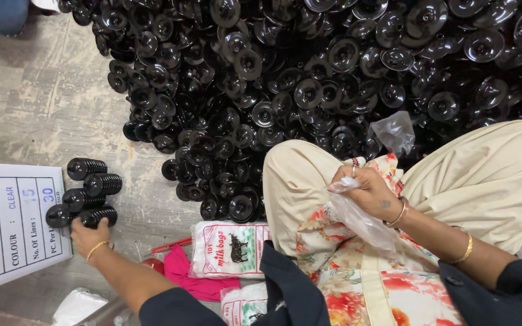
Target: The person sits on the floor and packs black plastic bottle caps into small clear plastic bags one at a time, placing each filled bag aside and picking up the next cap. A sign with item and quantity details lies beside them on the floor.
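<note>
Stacking is barely under way: five short rolls of glossy black plastic discs [86, 192] lie beside the white printed carton [13, 226], while the big loose heap [309, 78] waits untouched. Your left hand [87, 236] curls over the nearest roll; your right hand [367, 190] pinches a clear plastic bag [364, 220] on your lap.
</note>
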